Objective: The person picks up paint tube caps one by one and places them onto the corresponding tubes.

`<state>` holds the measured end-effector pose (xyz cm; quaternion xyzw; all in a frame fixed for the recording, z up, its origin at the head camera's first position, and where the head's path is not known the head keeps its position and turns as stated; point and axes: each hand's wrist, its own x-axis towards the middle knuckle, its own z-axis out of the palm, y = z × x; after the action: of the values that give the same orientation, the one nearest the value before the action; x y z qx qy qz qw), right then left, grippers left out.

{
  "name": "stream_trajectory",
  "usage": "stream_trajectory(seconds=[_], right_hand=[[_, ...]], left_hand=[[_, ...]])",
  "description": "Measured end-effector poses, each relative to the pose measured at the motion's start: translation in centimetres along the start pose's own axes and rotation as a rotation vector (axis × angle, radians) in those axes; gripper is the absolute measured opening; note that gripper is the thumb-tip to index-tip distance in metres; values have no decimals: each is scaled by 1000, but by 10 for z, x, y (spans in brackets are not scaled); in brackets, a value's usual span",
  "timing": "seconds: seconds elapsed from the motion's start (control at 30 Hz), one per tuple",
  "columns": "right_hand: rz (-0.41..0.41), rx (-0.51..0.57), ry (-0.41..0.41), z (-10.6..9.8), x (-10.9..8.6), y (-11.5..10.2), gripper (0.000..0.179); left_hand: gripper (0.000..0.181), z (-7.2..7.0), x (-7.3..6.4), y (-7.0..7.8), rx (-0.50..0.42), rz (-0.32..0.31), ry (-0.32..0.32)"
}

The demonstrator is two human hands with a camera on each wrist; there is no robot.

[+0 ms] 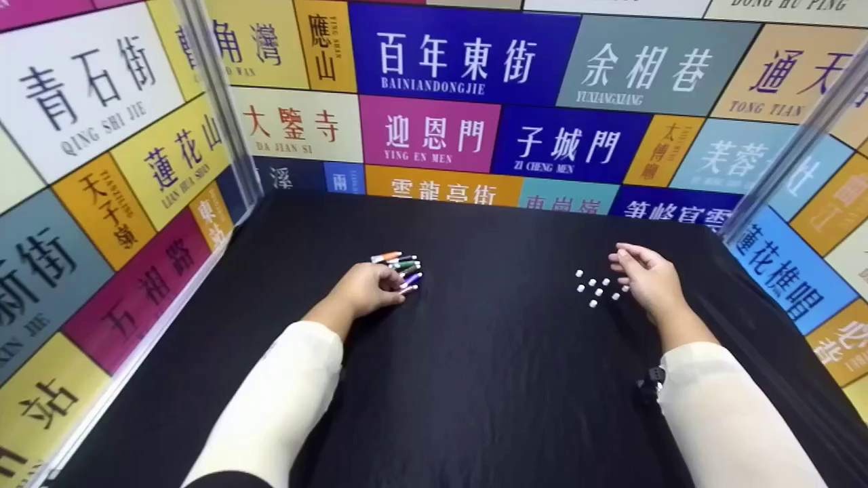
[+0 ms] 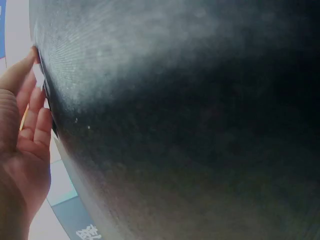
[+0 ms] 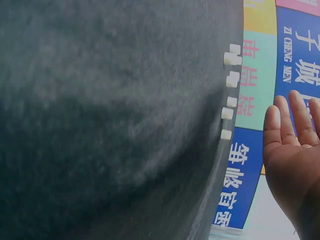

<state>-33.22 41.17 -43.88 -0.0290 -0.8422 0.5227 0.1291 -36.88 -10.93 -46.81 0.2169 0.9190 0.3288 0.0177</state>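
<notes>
Wall [image 1: 468, 61]: bright sign panels rose at 12 o'clock and along both sides, with the person at 6.
Cloth [image 1: 475, 393]: black and lightly creased, with two small groups lying on it.
Pens [image 1: 407, 265]: a tight bundle at 11 o'clock from the cloth's middle, orange, green and purple among them, lying side by side and pointing roughly between 2 and 3.
Left hand [image 1: 366, 288]: at the pens' 8 o'clock side, fingers bent toward them and thumb just beside the nearest one; I could not tell whether anything was pinched.
Blocks [image 1: 598, 292]: small and white, loosely scattered at 2 o'clock, each lying singly.
Right hand [image 1: 651, 281]: at the blocks' 3 o'clock side, fingers loose and relaxed, gripping nothing that I could see; whether it touched the nearest block was unclear.
Work at both groups: it looked to me like an early step, each hand placed at its own group, with nothing visibly lifted.
Next at the pens: I judged that it called for a thumb-and-finger pinch on one pen, taken from the near edge so that its neighbours would not roll.
Next at the blocks: the right fingertips probably needed to come down toward 9 o'clock and close on a single block.
</notes>
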Motion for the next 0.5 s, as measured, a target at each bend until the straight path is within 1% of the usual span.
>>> stream_trajectory(seconds=[0.17, 0.33, 0.4, 0.5], right_hand=[[27, 53, -2, -2, 0, 0, 48], [75, 99, -4, -6, -6, -11, 47], [93, 104, 1, -10, -9, -14, 48], [114, 94, 11, -17, -13, -14, 50]], left_hand=[[19, -2, -1, -2, 63, -1, -4], [18, -2, -1, 0, 100, -22, -26], [18, -1, 0, 2, 108, -36, -35], [18, 3, 2, 7, 114, -54, -46]])
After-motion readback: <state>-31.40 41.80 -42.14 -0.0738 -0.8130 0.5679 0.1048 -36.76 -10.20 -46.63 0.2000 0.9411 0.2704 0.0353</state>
